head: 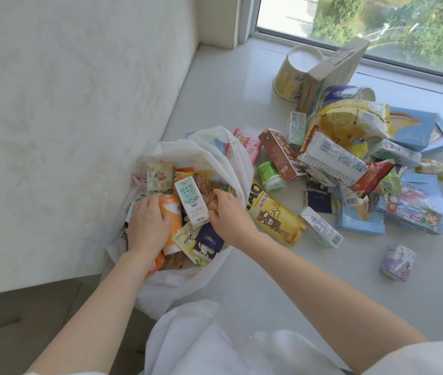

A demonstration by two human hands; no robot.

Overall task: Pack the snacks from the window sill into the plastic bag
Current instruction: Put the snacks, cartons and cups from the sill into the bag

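Thin, translucent white plastic bag [209,152]; glossy smooth window sill [228,85]; matt cardboard milk carton [192,201]; shiny foil-like yellow snack packet [274,215]; textured matt wall [66,117].

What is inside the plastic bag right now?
The plastic bag holds a milk carton, an orange cup, a dark blue packet and more wrappers. The left hand and right hand cover some; deeper layers are hidden.

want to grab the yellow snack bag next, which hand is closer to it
Right. The right hand is in the plastic bag just beside the yellow snack bag; the left hand is on the bag's far side.
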